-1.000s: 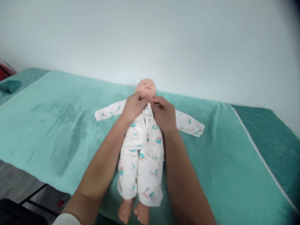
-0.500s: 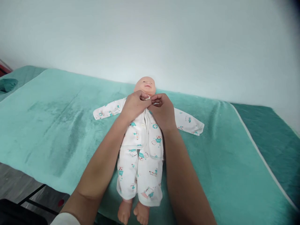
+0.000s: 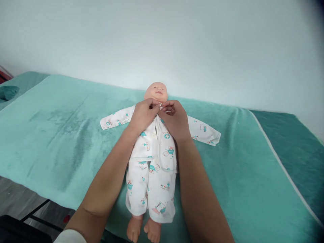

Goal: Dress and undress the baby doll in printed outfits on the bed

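L hand [image 3: 143, 115] & R hand [image 3: 176, 119], nearly closed, pinch white top [image 3: 147, 145] at neck. Doll [image 3: 156, 90] lies face-up on green cover [image 3: 235, 168], 2 sleeves [image 3: 204, 131] spread.

Both arms reach up from the bottom of the frame, left forearm [image 3: 108, 168] slanting in from lower left, right forearm [image 3: 199, 189] from lower right. Left hand [image 3: 146, 114] and right hand [image 3: 176, 119] meet pretty much mid-frame, fingers curled, fingertips pinched in close, backs of the hands showing.

The shirt [image 3: 168, 158] and trousers [image 3: 161, 189] are white with teal animal prints.
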The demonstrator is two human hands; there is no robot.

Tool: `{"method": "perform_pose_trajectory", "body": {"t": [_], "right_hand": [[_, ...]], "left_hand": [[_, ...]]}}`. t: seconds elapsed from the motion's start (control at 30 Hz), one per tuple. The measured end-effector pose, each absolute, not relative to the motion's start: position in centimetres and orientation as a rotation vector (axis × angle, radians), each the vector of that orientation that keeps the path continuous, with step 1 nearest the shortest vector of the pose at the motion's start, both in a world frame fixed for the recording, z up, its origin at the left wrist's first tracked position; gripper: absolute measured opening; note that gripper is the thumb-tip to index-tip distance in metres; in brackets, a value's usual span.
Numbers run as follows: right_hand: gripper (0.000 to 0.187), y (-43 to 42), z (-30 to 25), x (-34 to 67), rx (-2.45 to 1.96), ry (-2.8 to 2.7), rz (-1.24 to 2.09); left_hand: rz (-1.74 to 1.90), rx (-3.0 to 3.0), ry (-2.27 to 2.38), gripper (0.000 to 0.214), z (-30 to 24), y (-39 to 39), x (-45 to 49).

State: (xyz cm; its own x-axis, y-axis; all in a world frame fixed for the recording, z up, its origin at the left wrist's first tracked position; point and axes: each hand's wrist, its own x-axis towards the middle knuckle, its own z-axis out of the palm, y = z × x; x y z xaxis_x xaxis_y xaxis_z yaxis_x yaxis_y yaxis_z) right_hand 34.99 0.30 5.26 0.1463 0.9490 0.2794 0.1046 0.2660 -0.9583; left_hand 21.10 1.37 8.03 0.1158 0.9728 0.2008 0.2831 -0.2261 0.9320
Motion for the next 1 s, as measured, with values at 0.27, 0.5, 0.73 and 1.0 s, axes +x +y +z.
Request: {"method": "perform_pose_trajectory", "body": {"t": [0.27, 0.5, 0.73, 1.0], "right_hand": [[0.021, 0.62, 5.33, 35.23, -1.217, -1.287, 0.796], [0.012, 0.92, 5.16, 35.00, -1.214, -1.262, 0.705], [0.007, 1.12, 5.07, 34.93, -1.212, -1.258, 0.701], [0.010, 1.11, 4.92, 35.25, -1.155, -1.258, 0.749]], "left_hand": [[1.116, 1.648, 1.205, 0.018, 7.89, 1.37, 20.82], [1.095, 1.647, 1.234, 0.016, 8.12, 1.10, 20.93], [1.085, 1.610, 1.246, 0.012, 7.83, 1.28, 21.00], [1.107, 1.534, 1.168, 0.017, 7.89, 1.19, 20.79]]}}
